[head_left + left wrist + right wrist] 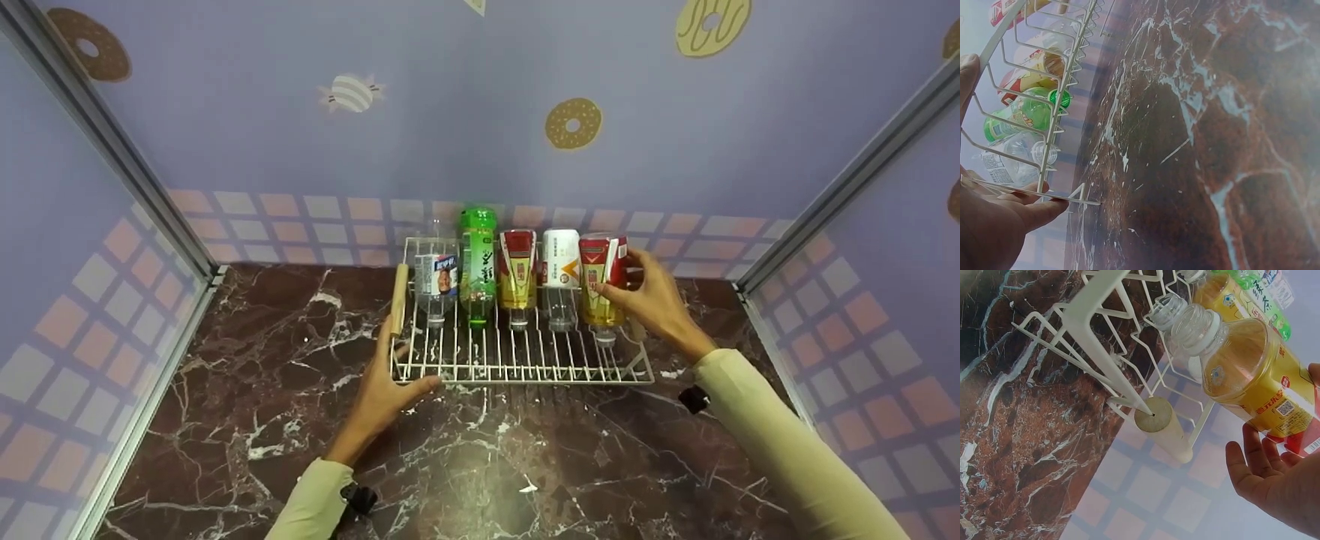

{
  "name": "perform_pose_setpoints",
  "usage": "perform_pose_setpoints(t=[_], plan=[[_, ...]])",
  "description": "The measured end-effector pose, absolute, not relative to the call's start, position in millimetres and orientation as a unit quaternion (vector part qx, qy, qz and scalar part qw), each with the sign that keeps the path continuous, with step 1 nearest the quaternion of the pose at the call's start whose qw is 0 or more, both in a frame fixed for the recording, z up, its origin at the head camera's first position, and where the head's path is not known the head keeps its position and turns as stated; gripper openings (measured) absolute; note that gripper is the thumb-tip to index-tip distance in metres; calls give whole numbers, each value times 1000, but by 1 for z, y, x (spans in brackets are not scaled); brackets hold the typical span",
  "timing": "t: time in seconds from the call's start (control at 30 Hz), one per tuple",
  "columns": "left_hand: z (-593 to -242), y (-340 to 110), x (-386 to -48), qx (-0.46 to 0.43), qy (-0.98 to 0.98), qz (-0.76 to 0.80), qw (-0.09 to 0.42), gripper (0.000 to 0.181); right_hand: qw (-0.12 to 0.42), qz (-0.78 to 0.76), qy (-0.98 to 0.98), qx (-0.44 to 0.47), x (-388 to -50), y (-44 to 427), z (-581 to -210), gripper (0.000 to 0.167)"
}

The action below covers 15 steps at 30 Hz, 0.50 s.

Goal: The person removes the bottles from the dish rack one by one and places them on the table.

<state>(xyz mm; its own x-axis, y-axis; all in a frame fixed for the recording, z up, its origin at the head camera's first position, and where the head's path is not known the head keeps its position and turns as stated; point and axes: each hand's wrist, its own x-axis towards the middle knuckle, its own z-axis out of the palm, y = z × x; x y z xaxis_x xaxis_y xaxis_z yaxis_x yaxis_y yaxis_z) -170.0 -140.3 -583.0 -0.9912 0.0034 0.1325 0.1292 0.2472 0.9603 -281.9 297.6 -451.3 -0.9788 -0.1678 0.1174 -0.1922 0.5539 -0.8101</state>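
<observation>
A white wire rack (525, 371) with wooden side handles (400, 300) stands on the marble-patterned surface. My left hand (379, 386) holds its front left corner, the thumb on the front rail and fingers at the side. My right hand (656, 300) grips a red and yellow drink bottle (602, 281) at the rack's right end, its uncapped neck (1196, 329) pointing to the front. Left of it lie a white-labelled bottle (561, 259), another red and yellow bottle (518, 270), a green bottle (478, 262) and a clear bottle (436, 277) with a picture label, necks also frontward.
The dark marble-patterned surface (480, 457) spreads in front of the rack and to both sides. A purple back wall (465, 150) with a tiled pattern rises right behind the rack. Side walls (885, 315) stand at left and right.
</observation>
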Motion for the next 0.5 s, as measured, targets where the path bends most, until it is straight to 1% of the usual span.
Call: perform_pose_setpoints(t=[0.2,0.5], plan=[[-581,-140,-170,-43,-789,-612,48,139,19,459,-882,107,-276,297,-451,94],[-582,-141,-170,-42,-783,-619,42,138,12,453,-883,121,-269,295,-447,90]])
